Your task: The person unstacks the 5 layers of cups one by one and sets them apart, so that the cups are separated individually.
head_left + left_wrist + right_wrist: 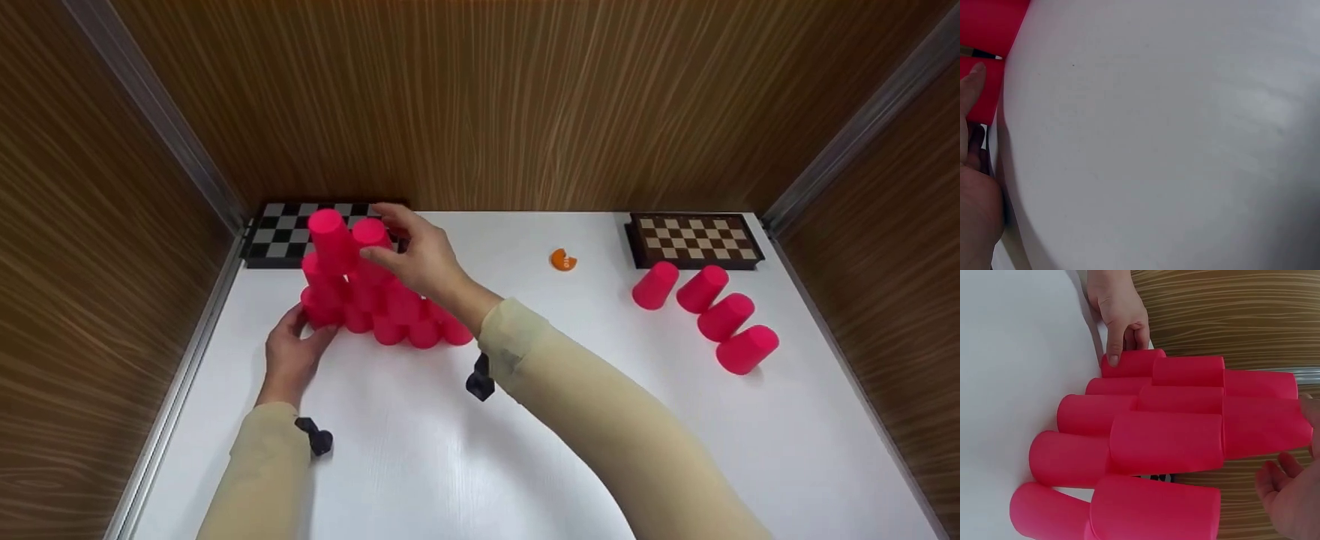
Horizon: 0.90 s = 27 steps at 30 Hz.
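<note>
Upside-down pink plastic cups are stacked as a stepped wall; one front cup [1154, 506] shows large in the right wrist view. My left hand [291, 356] holds the bottom cup [319, 309] at the wall's left end, thumb on its near side and fingers on the far side. Up at the third level, my right hand [421, 255] spreads around the right-hand cup [1266, 427]. Its thumb overlaps that cup, while the other fingertips [1264, 484] stand a little apart from it. Beside it on the same level stands another cup [332, 241].
Several more pink cups [726, 316] stand upside down at the right. Behind them lies a brown chessboard [697, 238]; a black-and-grey chessboard [274, 240] lies behind the wall of cups. An orange piece [562, 259] lies between the boards. Wood-grain panels [525, 105] enclose the white table [420, 450].
</note>
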Each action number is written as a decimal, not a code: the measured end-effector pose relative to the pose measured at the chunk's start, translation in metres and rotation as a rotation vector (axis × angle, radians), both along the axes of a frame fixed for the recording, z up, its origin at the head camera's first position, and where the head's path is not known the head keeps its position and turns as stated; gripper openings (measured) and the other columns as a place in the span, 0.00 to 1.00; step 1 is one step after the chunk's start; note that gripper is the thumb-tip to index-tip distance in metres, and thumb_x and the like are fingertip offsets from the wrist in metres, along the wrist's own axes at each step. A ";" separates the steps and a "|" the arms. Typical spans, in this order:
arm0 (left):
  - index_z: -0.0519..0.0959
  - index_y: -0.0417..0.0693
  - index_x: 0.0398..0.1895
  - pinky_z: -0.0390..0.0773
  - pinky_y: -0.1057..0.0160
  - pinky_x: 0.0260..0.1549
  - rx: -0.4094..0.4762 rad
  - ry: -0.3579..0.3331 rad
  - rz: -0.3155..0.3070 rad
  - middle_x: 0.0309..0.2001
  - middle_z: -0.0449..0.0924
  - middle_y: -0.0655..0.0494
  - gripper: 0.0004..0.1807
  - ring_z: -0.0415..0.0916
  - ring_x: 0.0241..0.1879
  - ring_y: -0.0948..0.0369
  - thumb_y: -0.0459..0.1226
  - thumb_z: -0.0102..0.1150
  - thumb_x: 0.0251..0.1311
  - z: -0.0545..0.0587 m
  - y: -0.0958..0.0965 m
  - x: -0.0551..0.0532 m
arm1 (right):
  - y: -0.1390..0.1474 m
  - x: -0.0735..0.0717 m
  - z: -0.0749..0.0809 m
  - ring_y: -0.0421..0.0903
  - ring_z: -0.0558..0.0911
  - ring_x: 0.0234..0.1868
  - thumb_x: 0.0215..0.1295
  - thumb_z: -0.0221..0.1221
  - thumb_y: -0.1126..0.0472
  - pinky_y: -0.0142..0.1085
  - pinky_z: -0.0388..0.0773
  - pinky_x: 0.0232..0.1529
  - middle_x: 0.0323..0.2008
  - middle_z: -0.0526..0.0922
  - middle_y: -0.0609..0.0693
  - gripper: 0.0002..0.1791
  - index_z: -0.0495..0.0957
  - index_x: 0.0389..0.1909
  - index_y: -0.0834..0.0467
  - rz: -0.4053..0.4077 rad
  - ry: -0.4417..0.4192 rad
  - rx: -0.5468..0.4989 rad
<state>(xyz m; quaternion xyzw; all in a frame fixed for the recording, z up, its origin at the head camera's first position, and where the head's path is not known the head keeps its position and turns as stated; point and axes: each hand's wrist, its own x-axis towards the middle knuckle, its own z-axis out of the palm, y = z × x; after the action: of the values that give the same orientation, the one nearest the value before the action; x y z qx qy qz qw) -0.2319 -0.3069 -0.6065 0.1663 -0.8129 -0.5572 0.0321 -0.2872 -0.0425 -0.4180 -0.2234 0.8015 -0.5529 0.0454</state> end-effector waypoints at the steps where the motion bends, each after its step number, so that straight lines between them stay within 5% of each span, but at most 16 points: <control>1: 0.62 0.58 0.84 0.70 0.53 0.73 0.001 0.000 0.002 0.80 0.63 0.55 0.46 0.55 0.81 0.54 0.51 0.73 0.67 0.000 0.000 0.000 | -0.001 0.000 -0.001 0.45 0.80 0.63 0.70 0.72 0.54 0.30 0.83 0.55 0.66 0.79 0.47 0.37 0.70 0.77 0.47 0.003 -0.012 -0.011; 13: 0.60 0.59 0.85 0.69 0.52 0.74 0.003 -0.002 -0.012 0.81 0.62 0.55 0.48 0.53 0.82 0.54 0.53 0.73 0.66 0.001 0.000 -0.001 | 0.002 -0.003 -0.008 0.42 0.81 0.57 0.69 0.72 0.54 0.30 0.84 0.53 0.62 0.79 0.44 0.38 0.68 0.78 0.45 0.015 -0.077 -0.065; 20: 0.59 0.58 0.85 0.68 0.51 0.74 -0.007 -0.008 -0.008 0.82 0.61 0.54 0.49 0.52 0.82 0.53 0.53 0.73 0.66 0.000 0.002 0.000 | 0.025 -0.005 0.005 0.43 0.80 0.60 0.70 0.71 0.53 0.33 0.82 0.58 0.61 0.79 0.43 0.37 0.69 0.76 0.48 0.022 0.007 -0.134; 27: 0.60 0.58 0.85 0.65 0.49 0.76 -0.022 -0.004 -0.006 0.81 0.61 0.54 0.48 0.52 0.82 0.52 0.53 0.72 0.66 0.001 0.000 0.001 | 0.073 -0.015 0.016 0.42 0.80 0.60 0.68 0.73 0.54 0.36 0.80 0.61 0.60 0.81 0.44 0.36 0.72 0.74 0.51 -0.056 0.096 -0.181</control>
<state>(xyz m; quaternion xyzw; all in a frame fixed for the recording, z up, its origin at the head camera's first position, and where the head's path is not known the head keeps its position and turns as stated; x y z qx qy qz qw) -0.2311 -0.3067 -0.6058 0.1646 -0.8195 -0.5481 0.0307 -0.3018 0.0300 -0.4015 -0.2302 0.7554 -0.6129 -0.0287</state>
